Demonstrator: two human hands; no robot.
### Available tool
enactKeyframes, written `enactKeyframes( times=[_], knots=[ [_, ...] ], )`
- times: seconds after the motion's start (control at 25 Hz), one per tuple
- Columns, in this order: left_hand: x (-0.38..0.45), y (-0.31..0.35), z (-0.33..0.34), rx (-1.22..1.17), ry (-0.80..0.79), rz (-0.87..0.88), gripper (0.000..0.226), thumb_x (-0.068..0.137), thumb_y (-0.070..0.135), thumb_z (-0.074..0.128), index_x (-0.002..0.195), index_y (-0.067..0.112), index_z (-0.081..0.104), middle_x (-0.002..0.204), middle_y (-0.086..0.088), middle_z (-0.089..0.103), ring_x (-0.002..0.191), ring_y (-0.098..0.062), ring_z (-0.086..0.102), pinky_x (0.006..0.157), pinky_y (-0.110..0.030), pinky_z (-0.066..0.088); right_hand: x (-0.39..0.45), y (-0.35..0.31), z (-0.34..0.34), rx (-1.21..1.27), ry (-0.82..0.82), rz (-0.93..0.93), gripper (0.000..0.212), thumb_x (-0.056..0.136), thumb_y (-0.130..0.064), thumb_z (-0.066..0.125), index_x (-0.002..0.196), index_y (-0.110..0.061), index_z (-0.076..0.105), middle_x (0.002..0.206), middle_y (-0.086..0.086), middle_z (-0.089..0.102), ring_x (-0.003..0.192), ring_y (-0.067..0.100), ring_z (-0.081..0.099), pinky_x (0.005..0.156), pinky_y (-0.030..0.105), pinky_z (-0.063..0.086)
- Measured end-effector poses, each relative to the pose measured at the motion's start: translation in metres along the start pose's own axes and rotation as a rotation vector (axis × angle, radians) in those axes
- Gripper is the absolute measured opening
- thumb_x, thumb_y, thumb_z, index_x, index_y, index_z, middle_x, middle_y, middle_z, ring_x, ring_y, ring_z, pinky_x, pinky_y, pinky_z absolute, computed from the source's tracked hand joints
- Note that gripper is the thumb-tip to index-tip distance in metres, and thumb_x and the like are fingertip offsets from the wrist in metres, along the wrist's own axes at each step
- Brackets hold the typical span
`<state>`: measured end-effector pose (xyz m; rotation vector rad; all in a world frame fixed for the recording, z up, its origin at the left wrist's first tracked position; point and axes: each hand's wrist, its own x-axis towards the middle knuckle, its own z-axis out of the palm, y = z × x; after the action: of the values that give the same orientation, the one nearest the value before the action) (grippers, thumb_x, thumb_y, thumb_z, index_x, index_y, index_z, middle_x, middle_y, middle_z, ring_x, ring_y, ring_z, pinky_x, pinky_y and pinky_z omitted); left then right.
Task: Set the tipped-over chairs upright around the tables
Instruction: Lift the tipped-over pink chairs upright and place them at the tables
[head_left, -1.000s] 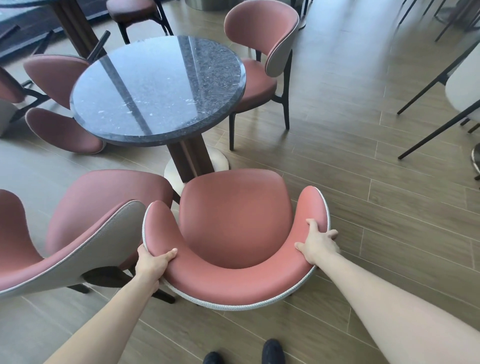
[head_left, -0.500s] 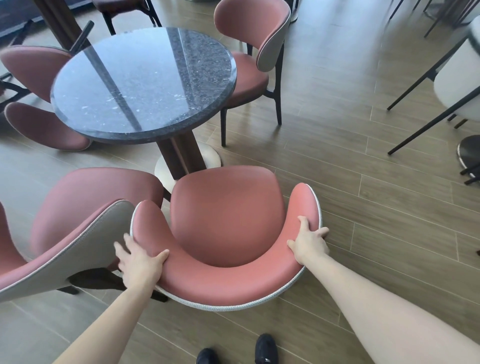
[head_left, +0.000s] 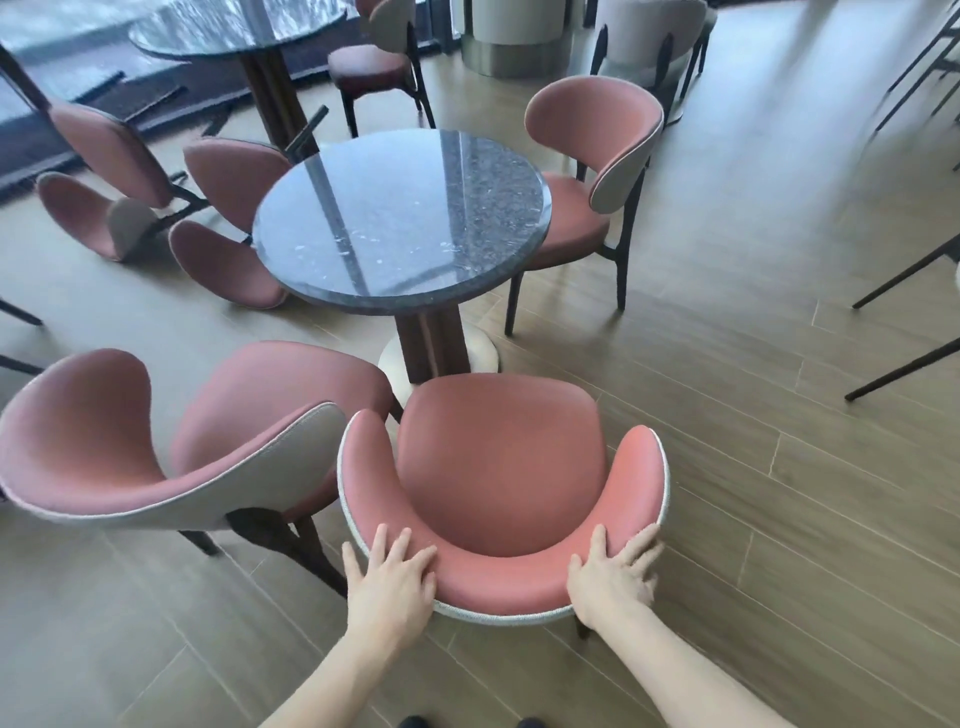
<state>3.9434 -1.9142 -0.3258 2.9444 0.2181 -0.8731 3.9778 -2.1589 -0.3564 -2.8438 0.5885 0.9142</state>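
An upright pink chair (head_left: 498, 462) stands right in front of me, facing the round dark stone table (head_left: 400, 218). My left hand (head_left: 389, 577) lies flat on the left rear of its curved backrest, fingers spread. On the right rear of that backrest, my right hand (head_left: 613, 571) rests the same way. A second pink chair (head_left: 171, 457) stands upright just to its left, their backrests nearly touching. A third (head_left: 587, 171) stands upright at the table's far right. Two pink chairs (head_left: 228, 234) (head_left: 98, 202) lie tipped over on the floor left of the table.
Another round table (head_left: 234, 26) and a dark red chair (head_left: 374, 67) stand at the back. Thin black chair legs (head_left: 904, 322) jut in from the right edge. A white-and-metal column base (head_left: 519, 47) stands at the back. Wood-look floor (head_left: 753, 467) stretches to the right.
Both hands have slid from the ends of the backrest toward its rear and now lie flat with fingers spread. The view has pulled back, showing the tipped chairs on the left.
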Motion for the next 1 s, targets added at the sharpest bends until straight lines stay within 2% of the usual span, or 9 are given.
enactKeyframes(
  times=[0.08,0.16,0.24,0.32,0.48,0.64,0.72,0.84,1.0],
  knots=[
    [-0.006,0.009,-0.021,-0.102,-0.057,-0.039,0.036,0.091,0.031,0.037,0.112,0.038,0.066,0.138,0.007,0.055,0.142,-0.026,0.033,0.117,-0.062,0.012,-0.012,0.001,-0.001,0.008,-0.063,-0.042,0.065,0.1,-0.047,0.031,0.156,-0.026,0.006,0.151,0.036,-0.029,0.146,0.05,-0.005,0.117,0.048,0.021],
    [-0.013,0.01,-0.046,-0.413,-0.103,-0.086,0.025,0.085,0.03,0.043,0.089,0.037,0.067,0.113,0.009,0.068,0.119,-0.018,0.055,0.111,-0.044,0.036,-0.022,0.004,-0.011,-0.021,-0.123,-0.067,0.067,0.098,-0.048,0.035,0.156,-0.025,0.008,0.153,0.035,-0.026,0.147,0.048,-0.003,0.117,0.048,0.02],
    [-0.023,0.008,-0.067,-0.704,-0.091,-0.079,0.025,0.086,0.028,0.049,0.089,0.039,0.072,0.104,0.012,0.071,0.098,-0.007,0.063,0.081,-0.019,0.049,-0.031,-0.002,-0.029,-0.078,-0.183,-0.092,0.068,0.095,-0.045,0.04,0.154,-0.02,0.017,0.158,0.032,-0.01,0.147,0.045,0.001,0.116,0.05,0.02],
    [-0.031,0.004,-0.087,-0.856,-0.002,-0.048,0.026,0.089,0.025,0.053,0.096,0.037,0.075,0.105,0.014,0.073,0.094,-0.005,0.064,0.068,-0.01,0.044,-0.044,-0.026,-0.054,-0.032,-0.223,-0.21,0.06,0.092,-0.042,0.043,0.146,-0.017,0.034,0.155,0.023,0.021,0.143,0.04,0.02,0.113,0.047,0.028],
    [-0.055,-0.02,-0.134,-1.111,0.201,0.0,0.024,0.091,0.024,0.057,0.095,0.038,0.076,0.1,0.003,0.075,0.081,-0.007,0.059,0.066,-0.015,0.043,-0.091,-0.093,-0.108,0.351,-0.208,-0.529,0.038,0.089,-0.038,0.052,0.122,-0.02,0.059,0.125,0.005,0.06,0.114,0.025,0.055,0.09,0.032,0.044],
    [-0.086,-0.072,-0.175,-1.334,0.388,0.059,0.031,0.091,0.015,0.057,0.084,0.036,0.078,0.082,0.016,0.074,0.071,0.006,0.062,0.064,-0.01,0.046,-0.147,-0.148,-0.14,0.661,-0.208,-0.703,0.02,0.087,-0.035,0.055,0.103,-0.027,0.063,0.1,-0.012,0.064,0.097,0.013,0.06,0.083,0.031,0.047],
    [-0.103,-0.106,-0.186,-1.387,0.489,-0.007,0.031,0.092,0.016,0.058,0.079,0.036,0.077,0.077,0.019,0.072,0.077,0.002,0.064,0.063,-0.013,0.048,-0.175,-0.178,-0.142,0.757,-0.247,-0.738,0.02,0.089,-0.029,0.056,0.105,-0.022,0.066,0.103,-0.007,0.065,0.098,0.015,0.061,0.086,0.035,0.051],
    [-0.13,-0.162,-0.19,-1.489,0.584,-0.059,0.025,0.095,0.016,0.058,0.086,0.032,0.074,0.093,0.016,0.071,0.104,-0.014,0.065,0.088,-0.032,0.051,-0.226,-0.224,-0.131,0.848,-0.316,-0.758,0.017,0.089,-0.027,0.059,0.105,-0.023,0.064,0.113,0.002,0.058,0.104,0.018,0.061,0.083,0.035,0.053],
    [-0.184,-0.25,-0.18,-1.609,0.644,-0.051,0.019,0.098,0.022,0.056,0.096,0.031,0.072,0.103,0.013,0.068,0.107,-0.01,0.062,0.08,-0.026,0.044,-0.307,-0.293,-0.104,0.935,-0.341,-0.819,0.02,0.092,-0.024,0.056,0.112,-0.025,0.06,0.106,-0.005,0.063,0.105,0.02,0.064,0.085,0.04,0.055]
  ],
)
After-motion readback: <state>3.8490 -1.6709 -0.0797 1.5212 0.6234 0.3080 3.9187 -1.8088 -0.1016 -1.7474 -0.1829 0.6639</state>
